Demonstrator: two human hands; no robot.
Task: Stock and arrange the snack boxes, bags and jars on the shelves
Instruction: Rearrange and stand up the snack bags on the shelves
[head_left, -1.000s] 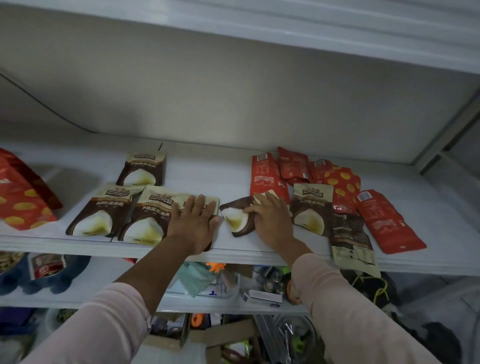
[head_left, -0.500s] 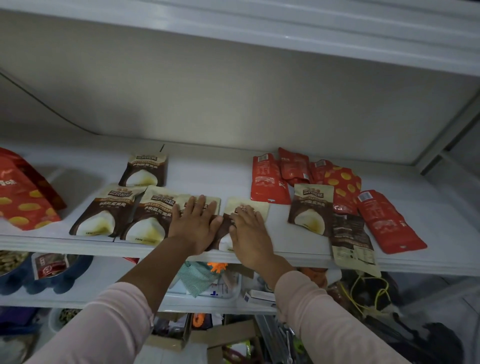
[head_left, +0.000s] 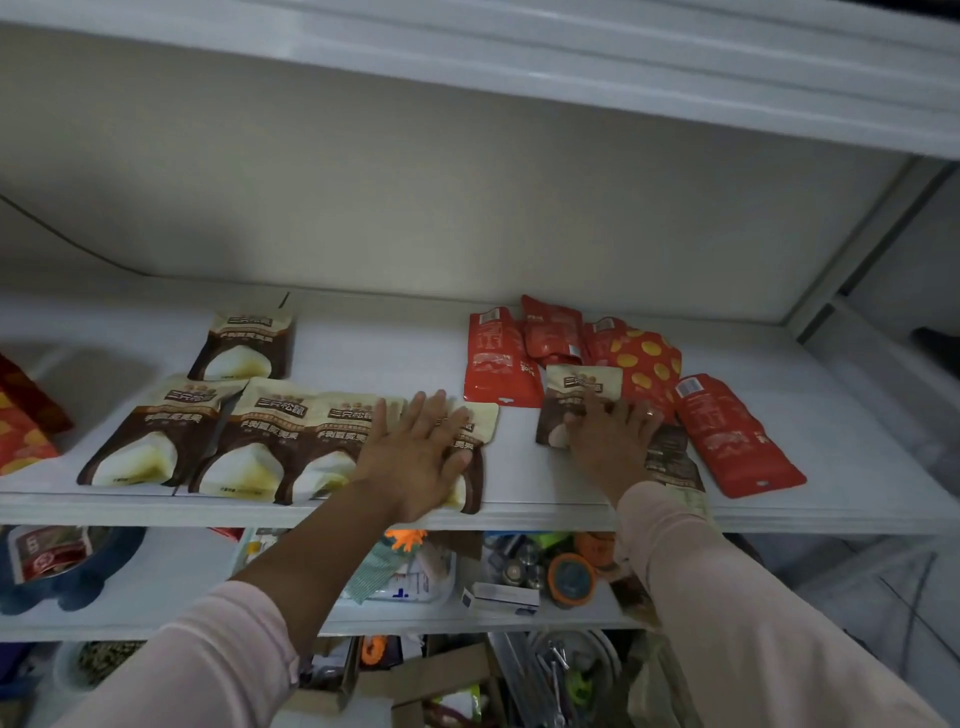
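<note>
A row of brown-and-cream snack bags (head_left: 244, 441) lies flat along the front of the white shelf (head_left: 545, 499), and one more of them (head_left: 241, 345) lies further back. My left hand (head_left: 415, 457) presses flat with spread fingers on the rightmost bag of that row (head_left: 475, 426). My right hand (head_left: 610, 441) rests with straight fingers on a separate brown-and-cream bag (head_left: 582, 389) to the right. Behind it lie red snack bags (head_left: 498, 358), and a red bag (head_left: 732, 436) lies at the far right.
Red bags with yellow dots (head_left: 21, 421) sit at the shelf's left end. A dark flat packet (head_left: 675, 462) overhangs the front edge beside my right wrist. The shelf below holds a blue bowl (head_left: 67, 571), small boxes and jars. Cardboard boxes and clutter lie underneath.
My right hand left the bag beside my left hand and moved right onto the brown-and-cream bag near the red ones. My left hand shifted right onto the newly placed bag.
</note>
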